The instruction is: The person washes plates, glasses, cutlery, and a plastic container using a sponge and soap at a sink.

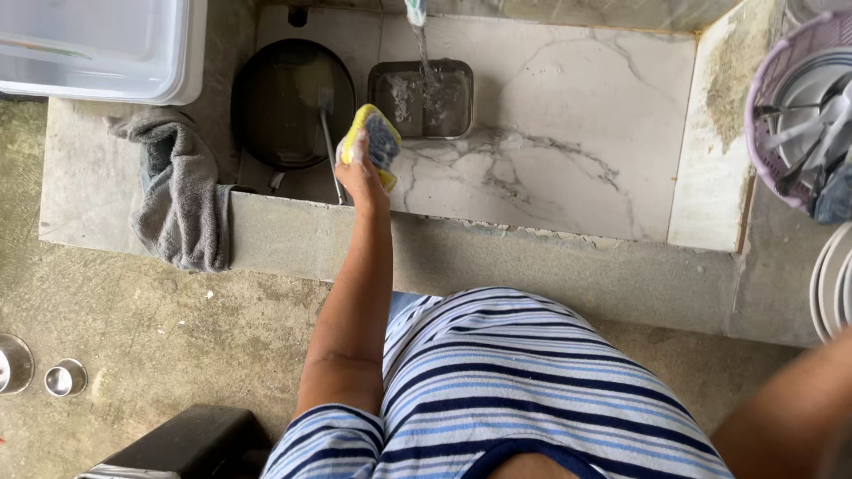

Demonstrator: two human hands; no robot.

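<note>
Sponge held over marble sink, tap running.

A yellow-and-blue sponge (376, 142) is gripped in the left hand (359, 170), raised above the sink floor (550, 168), just beside the stream into a rectangular container (421, 99); a dark pan (288, 102) w/ utensil sits nearby. Sponge judged light, soft, squashy, prob. slippery when wet; best pinched across its thick sides. Right hand is out of frame, only a forearm edge seen, so its state can't be told.

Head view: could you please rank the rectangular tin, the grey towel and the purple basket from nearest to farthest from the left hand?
1. Rectangular tin, just right of the left hand, under the running water.
2. Grey towel, left, draped over the ledge.
3. Purple basket, far right.
</note>
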